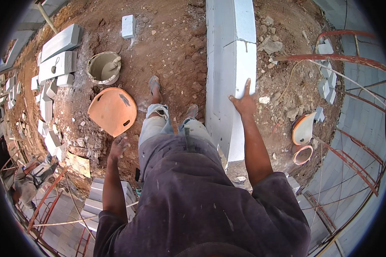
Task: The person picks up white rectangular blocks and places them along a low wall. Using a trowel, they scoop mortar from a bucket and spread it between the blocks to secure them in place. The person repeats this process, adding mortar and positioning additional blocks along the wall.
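Observation:
My right hand (244,104) rests on the top of a low wall of white blocks (240,143), index finger stretched forward and thumb out to the side. My left hand (119,147) hangs low on the left with loosely bent fingers, and nothing shows in it. Just beyond it lies an orange board (113,110) with rounded edges and slots; hand and board overlap closely in view, and I cannot tell whether they touch. Farther off stands a bucket (104,67) of grey mortar, with what looks like a scoop in it.
White blocks (58,65) are piled at the left, and a single block (128,26) lies farther ahead. Red metal frames (330,57) stand at the right, near another orange-rimmed board (303,129). A person (28,184) crouches at the far left. Stones litter the brown soil.

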A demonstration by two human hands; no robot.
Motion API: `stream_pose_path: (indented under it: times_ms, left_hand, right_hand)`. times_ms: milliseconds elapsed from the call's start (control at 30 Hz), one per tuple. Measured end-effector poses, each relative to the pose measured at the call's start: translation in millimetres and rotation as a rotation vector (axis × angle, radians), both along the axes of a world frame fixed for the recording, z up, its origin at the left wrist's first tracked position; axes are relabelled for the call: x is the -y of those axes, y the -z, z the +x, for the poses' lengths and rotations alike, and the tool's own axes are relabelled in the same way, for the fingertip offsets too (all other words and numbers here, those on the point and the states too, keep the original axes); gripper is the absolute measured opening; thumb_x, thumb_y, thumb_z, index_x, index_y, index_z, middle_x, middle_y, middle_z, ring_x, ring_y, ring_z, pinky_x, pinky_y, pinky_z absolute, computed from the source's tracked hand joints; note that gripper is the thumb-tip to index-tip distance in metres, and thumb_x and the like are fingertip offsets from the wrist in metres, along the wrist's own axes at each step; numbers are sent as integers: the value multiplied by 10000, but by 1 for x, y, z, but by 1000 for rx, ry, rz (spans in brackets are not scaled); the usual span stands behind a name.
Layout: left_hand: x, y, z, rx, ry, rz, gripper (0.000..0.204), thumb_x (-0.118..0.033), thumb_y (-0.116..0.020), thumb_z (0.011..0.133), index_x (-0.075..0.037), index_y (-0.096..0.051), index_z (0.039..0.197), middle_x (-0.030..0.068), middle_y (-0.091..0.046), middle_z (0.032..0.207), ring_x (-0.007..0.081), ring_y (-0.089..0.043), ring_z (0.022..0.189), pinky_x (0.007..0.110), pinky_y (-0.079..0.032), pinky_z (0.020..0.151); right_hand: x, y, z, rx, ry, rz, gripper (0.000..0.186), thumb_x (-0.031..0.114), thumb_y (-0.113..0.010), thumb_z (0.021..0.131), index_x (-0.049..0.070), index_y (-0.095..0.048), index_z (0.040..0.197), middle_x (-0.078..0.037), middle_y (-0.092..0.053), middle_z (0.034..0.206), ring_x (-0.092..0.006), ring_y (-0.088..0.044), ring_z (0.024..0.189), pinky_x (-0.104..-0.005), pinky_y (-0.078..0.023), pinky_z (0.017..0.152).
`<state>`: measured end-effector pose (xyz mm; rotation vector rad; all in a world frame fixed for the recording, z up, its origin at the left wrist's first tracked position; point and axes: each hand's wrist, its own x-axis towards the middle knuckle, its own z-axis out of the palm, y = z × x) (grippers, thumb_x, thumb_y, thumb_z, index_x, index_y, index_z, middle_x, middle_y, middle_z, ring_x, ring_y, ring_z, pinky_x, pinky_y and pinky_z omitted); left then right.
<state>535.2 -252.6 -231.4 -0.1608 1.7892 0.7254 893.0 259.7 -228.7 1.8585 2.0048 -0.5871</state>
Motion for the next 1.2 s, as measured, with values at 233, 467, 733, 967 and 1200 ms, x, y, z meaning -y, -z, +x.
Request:
stream_pose_path:
  times_ms: [233,467,733,967,1200]
  left_hand:
    - [-160,28,17,-256,416,173,564,-391,-616,1000,14,-548,1387,203,-637,1305,323,-625,1192,394,-464,1045]
    - [-435,26,168,-263,595,544,756,-460,-635,966,9,-392,1507,319,-506,1439,398,-494,1368,421,-380,1150]
    - [-549,91,222,-274,413,349,946,-511,-705,906,-64,-238,1596,251,-500,1466,389,-558,1291,482,-499,1055]
    - [-545,52,230,-59,364,331,745,-343,-769,910,-174,-405,1538,143,-623,1333,304,-662,1133,501,-639,826]
    - [-547,49,227,-21,303,368,649,-276,-767,918,-55,-489,1461,153,-652,1263,276,-684,1061,450,-647,781]
  right_hand:
    - [20,-18,62,-348,95,278,971,481,-675,930,67,-131,1619,-381,-269,1560,-513,-302,1451,-501,-281,1202]
    - [149,-8,165,-333,442,193,678,422,-531,1017,-15,-381,1513,-327,-520,1405,-481,-505,1297,-495,-395,1097]
    - [192,49,191,-330,425,246,616,548,-513,990,53,-613,1344,-295,-678,1153,-483,-644,1079,-532,-500,935]
    - [184,22,181,-91,477,85,599,628,-485,965,145,-658,1274,-253,-716,911,-469,-689,847,-566,-530,757]
    - [180,20,181,-124,454,120,617,651,-475,959,156,-664,1276,-231,-729,913,-453,-700,836,-545,-539,724]
